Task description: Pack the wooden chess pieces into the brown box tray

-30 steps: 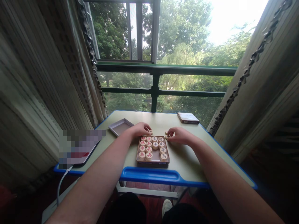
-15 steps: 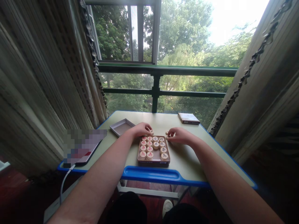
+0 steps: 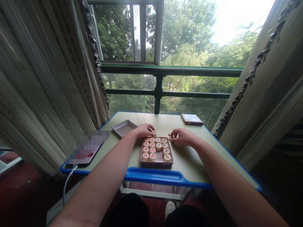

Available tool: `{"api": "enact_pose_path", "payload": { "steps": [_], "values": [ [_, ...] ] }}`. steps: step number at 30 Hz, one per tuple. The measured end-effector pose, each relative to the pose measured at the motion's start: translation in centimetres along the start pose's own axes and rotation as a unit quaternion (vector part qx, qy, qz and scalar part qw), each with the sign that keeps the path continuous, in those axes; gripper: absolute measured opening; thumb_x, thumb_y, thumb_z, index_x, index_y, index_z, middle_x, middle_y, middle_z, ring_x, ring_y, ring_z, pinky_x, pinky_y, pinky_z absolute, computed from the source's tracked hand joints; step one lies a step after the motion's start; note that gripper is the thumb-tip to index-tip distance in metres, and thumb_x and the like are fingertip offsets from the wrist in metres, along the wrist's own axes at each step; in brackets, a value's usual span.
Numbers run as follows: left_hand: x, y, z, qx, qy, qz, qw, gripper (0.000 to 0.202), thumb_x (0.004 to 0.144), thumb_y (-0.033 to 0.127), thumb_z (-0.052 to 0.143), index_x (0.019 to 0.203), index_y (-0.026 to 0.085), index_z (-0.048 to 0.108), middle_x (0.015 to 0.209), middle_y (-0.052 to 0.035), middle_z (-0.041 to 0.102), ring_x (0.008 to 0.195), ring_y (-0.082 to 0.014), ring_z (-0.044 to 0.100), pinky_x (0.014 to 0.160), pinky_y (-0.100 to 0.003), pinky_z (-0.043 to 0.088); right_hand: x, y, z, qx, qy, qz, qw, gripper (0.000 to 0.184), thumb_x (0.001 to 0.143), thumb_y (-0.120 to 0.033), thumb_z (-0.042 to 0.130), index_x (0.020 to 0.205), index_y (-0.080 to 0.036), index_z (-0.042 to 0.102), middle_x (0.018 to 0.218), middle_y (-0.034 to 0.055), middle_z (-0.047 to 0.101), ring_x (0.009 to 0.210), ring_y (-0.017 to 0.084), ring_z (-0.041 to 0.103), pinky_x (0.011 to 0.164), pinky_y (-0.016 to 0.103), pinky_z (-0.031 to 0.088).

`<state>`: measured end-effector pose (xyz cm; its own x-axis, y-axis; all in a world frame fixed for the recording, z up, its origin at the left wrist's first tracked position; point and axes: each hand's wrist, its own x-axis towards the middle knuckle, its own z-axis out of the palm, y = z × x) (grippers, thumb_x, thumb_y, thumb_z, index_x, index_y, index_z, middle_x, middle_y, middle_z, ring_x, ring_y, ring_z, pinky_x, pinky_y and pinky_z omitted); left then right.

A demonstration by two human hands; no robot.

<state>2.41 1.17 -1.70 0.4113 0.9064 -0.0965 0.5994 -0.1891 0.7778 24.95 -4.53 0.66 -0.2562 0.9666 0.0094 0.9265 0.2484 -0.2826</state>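
Note:
Round wooden Chinese chess pieces [image 3: 152, 150] with red and black characters lie in rows in a shallow box [image 3: 160, 156] near the table's front. Part of the box floor shows bare between the red pieces and the black pieces on its right side. My left hand [image 3: 147, 130] is closed at the box's far left corner, its fingertips on a Chinese chess piece [image 3: 154, 132]. Beyond the far right corner, my right hand [image 3: 178, 136] has its fingers closed on another Chinese chess piece [image 3: 170, 138]; a further piece [image 3: 169, 134] sits right beside it, partly covered by the fingers.
An upturned lid [image 3: 125, 128] lies left of my left hand. At the far right stands a flat box [image 3: 192, 119]. A tablet-like device [image 3: 94, 148] with a white cable rests on the left edge. The table [image 3: 199, 167] has a blue rim; curtains flank the window.
The view has shifted very slightly. Both hands stay at nearly the same places with their pieces, and the box's contents look the same.

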Motion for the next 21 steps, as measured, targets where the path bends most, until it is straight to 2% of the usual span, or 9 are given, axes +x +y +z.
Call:
{"api": "enact_pose_path", "payload": {
  "steps": [11,17,21],
  "values": [
    [0.3,-0.2,0.2,-0.029,0.007,0.008,1.000,0.039,0.060,0.037,0.071,0.091,0.014,0.063,0.091,-0.0071,0.067,0.079,-0.0184,0.062,0.063,-0.024,0.047,0.2,0.3,0.1,0.006,0.020,-0.022,1.000,0.026,0.069,-0.034,0.061,0.089,-0.019,0.067,0.081,0.0039,0.065,0.069,0.014,0.055,0.057,0.022,0.038],
    [0.2,0.6,0.5,-0.075,0.052,0.064,0.994,0.041,0.059,0.035,0.073,0.091,0.012,0.063,0.088,-0.0084,0.065,0.078,-0.0167,0.060,0.067,-0.026,0.046,0.1,-0.3,0.0,0.053,0.111,-0.084,0.989,0.022,0.076,-0.030,0.053,0.088,-0.017,0.065,0.076,0.0030,0.062,0.066,0.013,0.053,0.059,0.022,0.039],
    [-0.5,1.7,0.3,-0.120,0.036,0.098,0.987,0.047,0.056,0.039,0.075,0.093,0.012,0.065,0.089,-0.0093,0.065,0.078,-0.0164,0.058,0.066,-0.027,0.044,0.1,-0.5,0.5,0.123,0.157,-0.128,0.971,0.029,0.079,-0.034,0.052,0.100,-0.017,0.062,0.079,0.0032,0.062,0.065,0.012,0.053,0.062,0.024,0.043]
  ]
}}
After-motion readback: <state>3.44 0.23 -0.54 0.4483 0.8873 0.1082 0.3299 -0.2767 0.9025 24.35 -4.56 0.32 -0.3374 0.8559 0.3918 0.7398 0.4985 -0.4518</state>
